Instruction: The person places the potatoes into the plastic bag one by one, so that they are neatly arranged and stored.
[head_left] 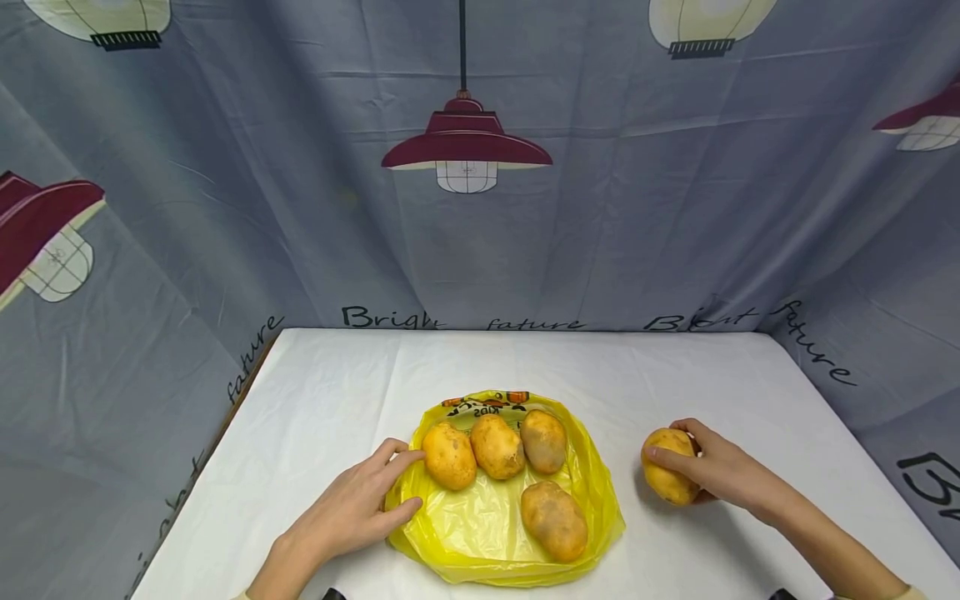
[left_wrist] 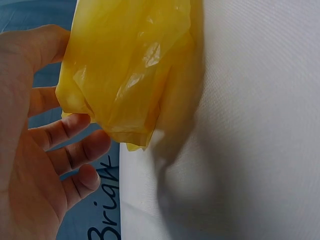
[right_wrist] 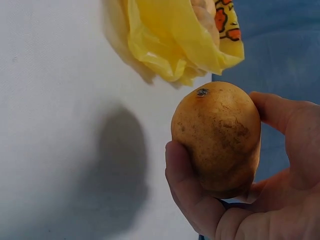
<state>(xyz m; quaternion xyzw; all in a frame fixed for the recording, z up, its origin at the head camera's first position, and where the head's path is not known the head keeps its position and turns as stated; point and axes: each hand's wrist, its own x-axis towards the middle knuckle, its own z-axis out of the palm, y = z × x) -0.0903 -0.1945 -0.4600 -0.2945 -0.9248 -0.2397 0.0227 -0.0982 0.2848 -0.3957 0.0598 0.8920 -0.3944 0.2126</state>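
A yellow plastic bag (head_left: pixel 480 527) lies spread on the table with its rim rolled outward. Several potatoes rest in it: a left one (head_left: pixel 450 456), two beside it along the back, and another potato (head_left: pixel 554 522) at the front right. My left hand (head_left: pixel 365 500) is at the bag's left side, thumb and fingers spread apart, fingertips touching the rim; the left wrist view shows the bag's side hiding the tips of the thumb and one finger. To the right of the bag, my right hand (head_left: pixel 716 471) grips a potato (right_wrist: pixel 217 135) between thumb and fingers.
White cloth covers the table (head_left: pixel 330 375). A grey-blue curtain (head_left: pixel 300 208) printed with lamps and lettering hangs behind it and along both sides. The held potato casts a shadow on the cloth.
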